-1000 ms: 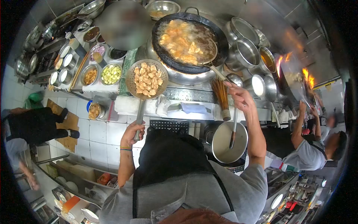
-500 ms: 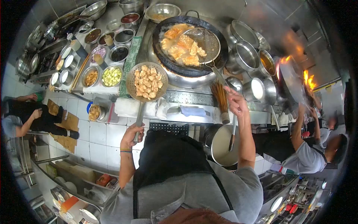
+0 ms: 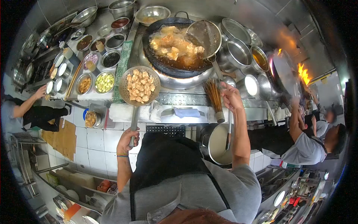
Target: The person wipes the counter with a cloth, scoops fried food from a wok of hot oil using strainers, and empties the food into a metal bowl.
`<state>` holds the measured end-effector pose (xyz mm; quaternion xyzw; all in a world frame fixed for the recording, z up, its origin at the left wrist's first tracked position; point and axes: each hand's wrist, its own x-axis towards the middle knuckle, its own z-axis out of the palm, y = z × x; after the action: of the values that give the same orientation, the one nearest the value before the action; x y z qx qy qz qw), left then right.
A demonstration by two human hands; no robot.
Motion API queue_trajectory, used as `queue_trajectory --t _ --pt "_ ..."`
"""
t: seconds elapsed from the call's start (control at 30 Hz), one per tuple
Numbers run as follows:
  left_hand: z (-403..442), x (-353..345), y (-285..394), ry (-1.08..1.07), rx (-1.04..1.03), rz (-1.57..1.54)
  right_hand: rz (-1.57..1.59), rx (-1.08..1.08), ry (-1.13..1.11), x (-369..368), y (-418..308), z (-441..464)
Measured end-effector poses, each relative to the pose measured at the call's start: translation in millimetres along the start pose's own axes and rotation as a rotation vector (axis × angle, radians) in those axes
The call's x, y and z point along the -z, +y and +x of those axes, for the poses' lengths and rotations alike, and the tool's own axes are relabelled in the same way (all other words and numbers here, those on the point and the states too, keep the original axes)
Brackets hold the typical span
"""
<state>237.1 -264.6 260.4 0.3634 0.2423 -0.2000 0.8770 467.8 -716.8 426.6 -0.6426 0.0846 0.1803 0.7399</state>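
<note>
My left hand (image 3: pixel 128 139) is closed round the handle of a perforated skimmer (image 3: pixel 124 91), which bears a heap of browned, bite-sized pieces (image 3: pixel 140 86), apparently fried meat. It hangs level in front of the counter edge. My right hand (image 3: pixel 232 98) grips the handle of a round wire-mesh strainer (image 3: pixel 206 31). That strainer is tilted at the right side of a black wok (image 3: pixel 149 61), and little or nothing shows in its mesh. Golden battered pieces (image 3: pixel 172 54) float in the wok's bubbling oil. Beneath my right hand are a bamboo brush (image 3: pixel 212 93) and a ladle handle (image 3: pixel 228 132).
Tubs of sauces and chopped vegetables (image 3: pixel 105 81) stand left of the wok. Metal pots (image 3: pixel 238 54) crowd its right. A pot of pale liquid (image 3: pixel 220 145) stands by my right side. A co-worker (image 3: pixel 298 143) at right handles a wok near flames (image 3: pixel 303 74); another person (image 3: pixel 31 112) reaches in from the left.
The mesh strainer has shifted right and tipped up, and the battered pieces now lie loose in more strongly bubbling oil. At left, the other person's hand has reached up to the white containers.
</note>
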Motion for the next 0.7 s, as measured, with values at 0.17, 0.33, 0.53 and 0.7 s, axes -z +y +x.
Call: queue_trajectory --t 0.17,0.33,0.53,0.7 --pt "-1.9 -4.4 2.0 0.01 -0.003 -0.001 0.168 0.01 0.018 2.3 -4.7 -3.9" --pt "-2.0 -6.1 3.2 0.003 0.0 0.006 0.277 0.036 0.023 16.8 -8.8 -7.6" --pt "-2.1 -5.2 3.5 0.013 0.012 0.013 0.455 0.024 -0.046 32.1 -9.0 -20.5" --pt "-1.6 -1.2 1.8 -0.003 0.004 0.032 0.487 0.044 -0.128 28.7 -1.7 -33.7"
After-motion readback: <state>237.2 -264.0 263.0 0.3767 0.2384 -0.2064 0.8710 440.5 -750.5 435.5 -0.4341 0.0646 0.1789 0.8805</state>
